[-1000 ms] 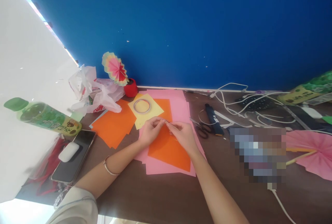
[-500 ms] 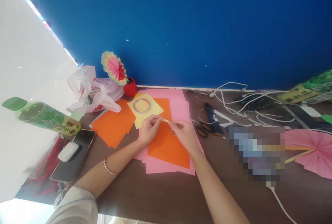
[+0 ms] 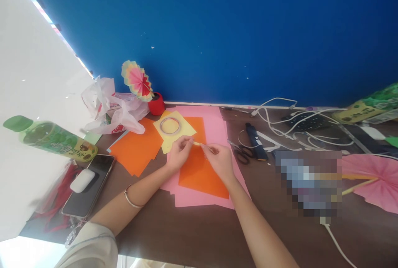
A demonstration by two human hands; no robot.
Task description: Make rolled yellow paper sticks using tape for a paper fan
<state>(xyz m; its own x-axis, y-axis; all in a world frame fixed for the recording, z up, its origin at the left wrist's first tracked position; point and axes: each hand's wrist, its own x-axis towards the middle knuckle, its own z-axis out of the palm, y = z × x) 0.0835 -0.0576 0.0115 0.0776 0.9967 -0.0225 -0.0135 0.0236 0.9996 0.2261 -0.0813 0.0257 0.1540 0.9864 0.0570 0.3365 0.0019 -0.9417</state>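
— What is being handled at mid-frame?

— A thin pale strip (image 3: 197, 143) is being pinched at its left end by the left hand (image 3: 179, 154), fingertips pressed together. Its right end is being pinched the same way by the right hand (image 3: 219, 161). It is being held just above the orange sheet (image 3: 202, 179), which is lying on a pink sheet (image 3: 217, 131) at the centre of the bench (image 3: 186, 235). The strip's material cannot be told.

— Which step is judged to be in hand?

— The strip is probably being drawn out or peeled between the two pinches. An even pull and a light grip are being called for next, since so narrow a piece is likely to curl or cling.

— And the materials, left to right?

— At lower left a glossy dark phone (image 3: 90, 187) is being topped by a smooth white case (image 3: 82, 180). Left of centre, a clear tape ring (image 3: 169, 126) is resting on a matte yellow square (image 3: 185, 130). Right of the hands, black-handled scissors (image 3: 242, 155) are lying beside a dark glue gun (image 3: 255, 141). At far right a pleated pink paper fan (image 3: 373, 177) is being shown.
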